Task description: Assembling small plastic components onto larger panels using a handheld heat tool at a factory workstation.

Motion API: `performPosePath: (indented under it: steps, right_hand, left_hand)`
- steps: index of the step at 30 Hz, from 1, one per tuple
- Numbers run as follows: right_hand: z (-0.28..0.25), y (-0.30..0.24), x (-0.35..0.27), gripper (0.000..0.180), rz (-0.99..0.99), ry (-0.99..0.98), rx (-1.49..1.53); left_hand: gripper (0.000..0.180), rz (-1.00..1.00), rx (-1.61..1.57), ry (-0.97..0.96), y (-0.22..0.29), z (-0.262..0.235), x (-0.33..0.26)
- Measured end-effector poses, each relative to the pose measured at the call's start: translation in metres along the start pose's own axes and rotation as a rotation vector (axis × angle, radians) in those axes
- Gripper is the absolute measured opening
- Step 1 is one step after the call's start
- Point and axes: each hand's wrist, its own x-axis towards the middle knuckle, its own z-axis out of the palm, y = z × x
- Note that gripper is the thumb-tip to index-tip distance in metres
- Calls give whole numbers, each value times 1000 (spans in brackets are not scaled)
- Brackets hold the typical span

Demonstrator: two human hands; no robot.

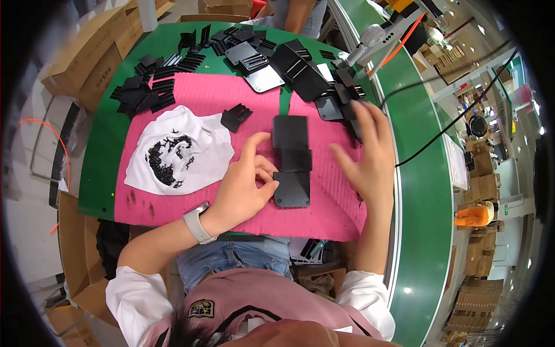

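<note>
A black piece made of flat plates [292, 159] lies lengthwise on the pink mat [243, 214], its middle section narrower and hinge-like. Against its left edge rests my left hand [245, 185], the forefinger arched toward the upper plate. The other fingers curl close to the thumb by the lower plate, and whatever is between them is hidden. My right hand [373, 153] is raised to the right of the piece, fingers spread, slightly blurred, holding nothing. Left of my left hand, a white cloth [202, 165] bears a scatter of tiny black parts [162, 165]. A small black bracket [236, 117] lies at the cloth's upper right.
Black plates and ribbed parts [141, 92] pile along the far left of the green table [95, 185]. More plates [298, 72] stack at the far side. A small white fan [372, 36] stands far right. Cardboard boxes [81, 69] flank the left; another person [298, 17] stands opposite.
</note>
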Motion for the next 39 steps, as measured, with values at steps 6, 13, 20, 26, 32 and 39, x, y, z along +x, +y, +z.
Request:
performPosePath:
  steps: [6,13,20,26,32,39]
  right_hand:
    - [5,-46,36,74,-544,-482,-67]
    - [14,-48,63,42,-436,-723,24]
    - [42,-61,20,41,109,-87,1146]
    - [54,-73,-4,44,590,-124,1554]
    - [42,-110,16,66,173,-523,1690]
    - [78,-62,41,23,312,-600,1116]
  left_hand:
    - [55,117,137,-70,25,-1,10]
    - [52,226,213,22,27,-31,9]
    - [56,564,-131,215,16,-35,10]
    - [48,323,-231,346,30,-42,-24]
    - [40,186,-163,475,53,-103,-72]
    - [44,116,-338,1537,-28,-283,-246]
